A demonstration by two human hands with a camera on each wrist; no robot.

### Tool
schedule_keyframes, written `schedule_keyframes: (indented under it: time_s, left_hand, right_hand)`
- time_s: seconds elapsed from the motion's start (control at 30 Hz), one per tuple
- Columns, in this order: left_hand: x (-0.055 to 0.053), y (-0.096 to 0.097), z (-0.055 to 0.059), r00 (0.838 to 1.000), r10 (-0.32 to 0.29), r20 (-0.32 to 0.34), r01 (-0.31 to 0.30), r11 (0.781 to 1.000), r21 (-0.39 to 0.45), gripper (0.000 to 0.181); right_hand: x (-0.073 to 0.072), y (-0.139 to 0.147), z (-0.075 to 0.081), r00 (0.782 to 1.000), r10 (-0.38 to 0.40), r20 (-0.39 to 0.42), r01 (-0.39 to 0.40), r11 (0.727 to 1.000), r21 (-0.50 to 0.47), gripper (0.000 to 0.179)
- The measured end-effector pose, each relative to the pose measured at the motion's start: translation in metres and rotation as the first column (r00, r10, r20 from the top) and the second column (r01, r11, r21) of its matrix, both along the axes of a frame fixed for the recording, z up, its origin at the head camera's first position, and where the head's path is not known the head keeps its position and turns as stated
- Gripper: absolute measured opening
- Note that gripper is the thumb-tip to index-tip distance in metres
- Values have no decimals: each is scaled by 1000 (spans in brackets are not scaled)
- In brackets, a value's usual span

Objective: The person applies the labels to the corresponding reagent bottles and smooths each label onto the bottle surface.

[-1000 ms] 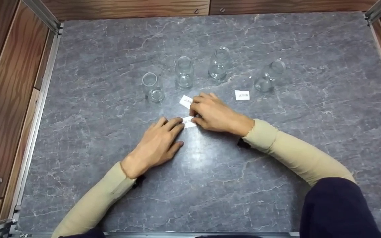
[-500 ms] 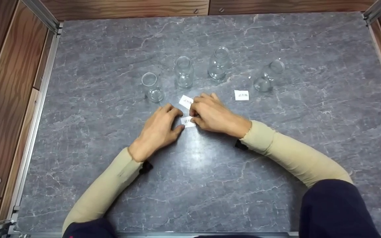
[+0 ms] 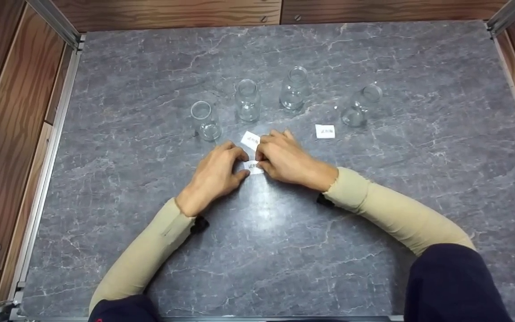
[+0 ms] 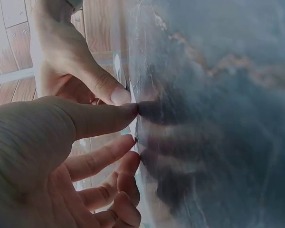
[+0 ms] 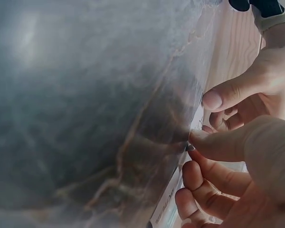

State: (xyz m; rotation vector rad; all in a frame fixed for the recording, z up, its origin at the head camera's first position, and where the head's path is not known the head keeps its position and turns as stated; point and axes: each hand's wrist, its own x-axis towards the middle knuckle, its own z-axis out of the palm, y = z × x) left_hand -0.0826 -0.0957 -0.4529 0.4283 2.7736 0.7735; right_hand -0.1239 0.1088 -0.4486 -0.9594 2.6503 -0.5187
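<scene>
A small white paper label (image 3: 251,167) with printed dark characters lies between the two hands on the grey marbled table. My right hand (image 3: 289,160) pinches its right end between thumb and index finger. My left hand (image 3: 215,176) has its thumb and index fingertip at the label's left corners, gripping it. In the left wrist view, the left thumb (image 4: 109,118) and fingers close in on the label's thin edge near the other hand. A second printed label (image 3: 249,139) lies just beyond, partly covered by the right hand's fingers. A third label (image 3: 325,131) lies farther right.
Several clear glass bottles stand in a loose row beyond the hands: a left one (image 3: 205,120), a second (image 3: 247,100), a third (image 3: 293,88) and a right one (image 3: 361,106). Wood-patterned walls (image 3: 168,13) border the table.
The left hand has moved up and inward, its thumb swinging from below to the label's lower left corner. The label now looks slightly bowed. The right hand keeps its hold.
</scene>
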Motion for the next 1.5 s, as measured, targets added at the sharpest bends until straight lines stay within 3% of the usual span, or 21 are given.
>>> schedule_keyframes:
  time_s: [0.43, 0.7, 0.83, 0.97, 1.1, 1.33, 1.5]
  left_hand:
    - [2, 1, -2, 1000, 17, -20, -16, 1000, 23, 26]
    - [2, 0, -1, 999, 9, -40, -7, 999, 48, 26]
    - [1, -2, 3, 1000, 3, -24, 0, 994, 114, 17]
    - [-1, -3, 9, 1000, -17, -16, 20, 977, 214, 9]
    - [0, -2, 17, 997, -38, -69, 56, 958, 282, 12]
    - [-1, 3, 31, 989, -12, -145, 70, 912, 404, 11]
    - [-3, 10, 41, 987, -1, -163, 73, 897, 436, 13]
  right_hand:
    - [-1, 5, -2, 991, 92, -96, -95, 995, -28, 11]
    - [0, 8, 1, 998, 55, 22, -52, 992, -113, 2]
    - [3, 11, 1, 995, 46, 87, -28, 979, -204, 3]
    - [6, 15, 5, 993, 41, 110, -4, 948, -317, 4]
    - [10, 21, 12, 996, 27, 90, 13, 910, -414, 4]
    - [16, 31, 24, 996, -55, 76, 89, 810, -580, 10]
    - [19, 40, 32, 991, -100, 90, 135, 748, -650, 9]
